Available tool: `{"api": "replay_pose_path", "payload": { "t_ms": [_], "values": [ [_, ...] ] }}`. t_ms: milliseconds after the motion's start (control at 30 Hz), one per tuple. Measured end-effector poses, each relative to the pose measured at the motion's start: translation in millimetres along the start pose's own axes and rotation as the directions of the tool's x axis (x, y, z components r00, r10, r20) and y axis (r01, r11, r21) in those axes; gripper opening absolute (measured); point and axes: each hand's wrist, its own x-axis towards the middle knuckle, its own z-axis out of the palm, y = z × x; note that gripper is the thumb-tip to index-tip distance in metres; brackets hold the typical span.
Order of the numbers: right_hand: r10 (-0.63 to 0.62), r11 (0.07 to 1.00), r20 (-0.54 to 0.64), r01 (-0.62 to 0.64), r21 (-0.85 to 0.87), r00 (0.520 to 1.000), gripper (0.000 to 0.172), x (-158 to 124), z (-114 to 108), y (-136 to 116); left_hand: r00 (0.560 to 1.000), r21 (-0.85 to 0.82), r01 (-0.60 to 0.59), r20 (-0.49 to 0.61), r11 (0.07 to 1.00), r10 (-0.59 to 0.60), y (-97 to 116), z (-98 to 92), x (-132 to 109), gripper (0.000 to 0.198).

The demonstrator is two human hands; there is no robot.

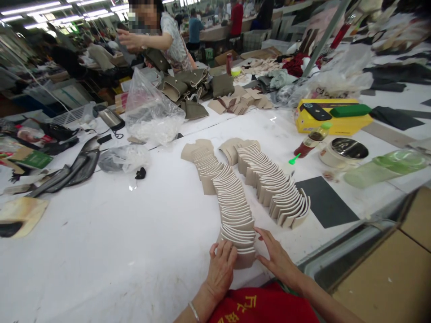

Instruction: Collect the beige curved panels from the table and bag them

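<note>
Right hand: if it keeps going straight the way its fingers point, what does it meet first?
The right hand points up-left and already touches the near end of the left row of beige cut pieces; that overlapped stack is first in line.

I see my left hand (220, 269) and right hand (276, 258) resting flat, fingers extended, on either side of the near end of a fanned row of beige cut pieces (232, 206) on the white table (117, 251). A second row (272, 188) lies just right of it. Farther right: a dark sheet (325, 202), a bottle (311, 141), a yellow box (333, 119).
</note>
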Motion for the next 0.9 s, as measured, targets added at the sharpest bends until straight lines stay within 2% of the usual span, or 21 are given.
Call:
{"api": "replay_pose_path", "payload": {
  "t_ms": [267,667,900],
  "values": [
    [-0.044,0.998,-0.037,0.042,-0.045,0.998,0.071,-1,-6,-5,0.998,0.024,0.0,0.059,1.0,-0.001,4,-7.3,13,0.056],
    [-0.064,0.997,-0.058,0.061,-0.049,0.996,0.066,3,-10,-2,0.998,0.049,-0.051,0.027,0.998,0.049,3,-2.9,10,0.046],
    [-0.106,0.993,-0.064,0.102,-0.062,0.992,0.064,6,-8,2,0.994,0.092,-0.103,0.031,0.99,0.1,1,-2.2,21,0.04]
  ]
}}
